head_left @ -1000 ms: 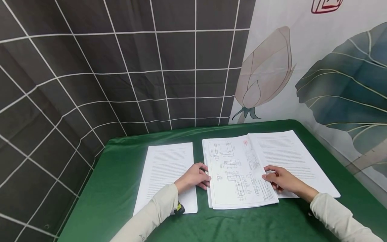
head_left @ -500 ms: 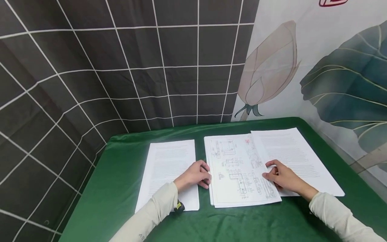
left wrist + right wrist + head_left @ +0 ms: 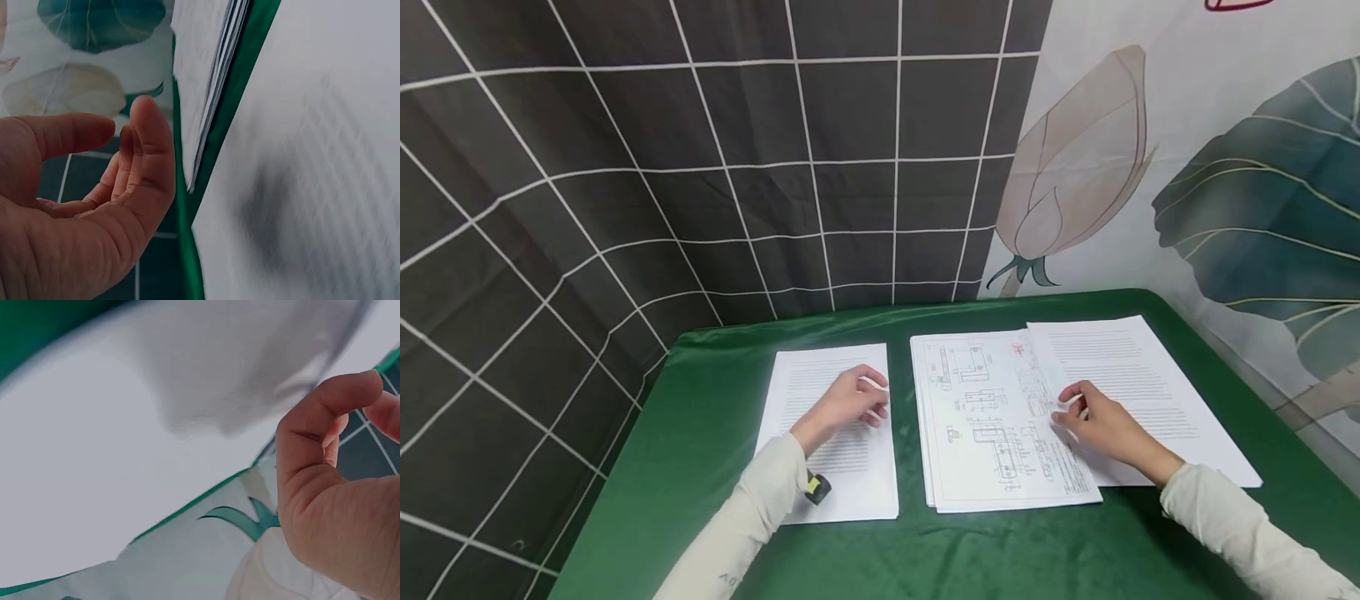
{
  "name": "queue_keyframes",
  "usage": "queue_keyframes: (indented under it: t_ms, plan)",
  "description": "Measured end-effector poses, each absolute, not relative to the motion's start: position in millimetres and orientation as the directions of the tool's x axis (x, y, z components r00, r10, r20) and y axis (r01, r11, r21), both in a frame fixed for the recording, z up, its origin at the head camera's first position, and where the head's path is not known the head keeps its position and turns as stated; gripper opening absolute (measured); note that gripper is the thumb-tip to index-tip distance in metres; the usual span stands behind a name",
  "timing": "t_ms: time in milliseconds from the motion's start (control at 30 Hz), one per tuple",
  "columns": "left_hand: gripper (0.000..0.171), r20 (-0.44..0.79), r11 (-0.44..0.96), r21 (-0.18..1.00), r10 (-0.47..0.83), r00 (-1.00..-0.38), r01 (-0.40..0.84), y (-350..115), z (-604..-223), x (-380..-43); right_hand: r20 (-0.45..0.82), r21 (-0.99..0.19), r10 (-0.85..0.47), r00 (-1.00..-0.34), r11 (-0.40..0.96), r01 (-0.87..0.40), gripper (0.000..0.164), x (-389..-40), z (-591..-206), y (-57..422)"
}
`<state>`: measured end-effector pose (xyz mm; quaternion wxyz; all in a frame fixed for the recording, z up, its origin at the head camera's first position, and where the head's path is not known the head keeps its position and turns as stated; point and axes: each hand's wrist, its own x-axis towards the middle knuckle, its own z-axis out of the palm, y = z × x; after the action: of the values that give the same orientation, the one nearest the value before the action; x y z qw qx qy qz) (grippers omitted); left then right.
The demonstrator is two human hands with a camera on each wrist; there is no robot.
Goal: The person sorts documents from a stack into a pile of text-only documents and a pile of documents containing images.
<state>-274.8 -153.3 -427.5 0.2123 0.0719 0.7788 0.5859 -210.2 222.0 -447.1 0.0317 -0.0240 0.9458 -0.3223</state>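
Over the left printed-text stack [image 3: 865, 492], my left hand [image 3: 846, 402] hovers with its fingers loosely bent. The left wrist view shows that hand [image 3: 106, 194] with thumb and forefinger apart and nothing between them. In the middle lies a stack of technical drawings [image 3: 1000, 417], its sheet edges slightly uneven. My right hand [image 3: 1093, 423] is over its right edge, where it overlaps the right printed-text stack [image 3: 1150, 392]. Seen from the right wrist, the hand [image 3: 337, 481] has loosely bent fingers and a gap between thumb and forefinger, with no sheet in it.
All the papers lie on a table with a green cloth [image 3: 1000, 550]. A small black and yellow object [image 3: 817, 487] shows by the left cuff. Behind the table hang a dark grid curtain [image 3: 850, 200] and a white flower-printed cloth [image 3: 1090, 275].
My left hand has left the drawing stack's left edge and moved left and up over the left text stack. My right hand has shifted only slightly at the drawings' right edge.
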Motion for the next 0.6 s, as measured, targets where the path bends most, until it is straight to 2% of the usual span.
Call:
queue_keyframes:
  t_ms: [100,267,367,467,600]
  plan:
    - [0.022,-0.230,0.316,0.939,0.277,-0.933,-0.138,-171,-418,-276,-0.036,-0.636,-0.099,-0.994,0.770,-0.054,0.037,-218,-440,211]
    - [0.025,-0.245,0.322,0.931,0.197,-0.949,-0.173,-205,-414,-272,-0.046,-0.646,-0.177,-0.983,0.756,-0.105,0.031,-228,-433,188]
    - [0.023,-0.214,0.444,0.885,0.117,-0.970,-0.142,-229,-421,-267,-0.068,-0.659,-0.237,-0.969,0.740,-0.135,0.028,-231,-433,170]
    - [0.025,-0.161,0.626,0.770,0.009,-0.987,-0.120,-255,-431,-259,-0.084,-0.692,-0.308,-0.948,0.702,-0.168,0.025,-232,-435,147]
    - [0.038,-0.150,0.752,0.639,-0.082,-0.985,-0.160,-279,-437,-247,-0.129,-0.820,-0.423,-0.897,0.554,-0.144,0.027,-231,-437,105]
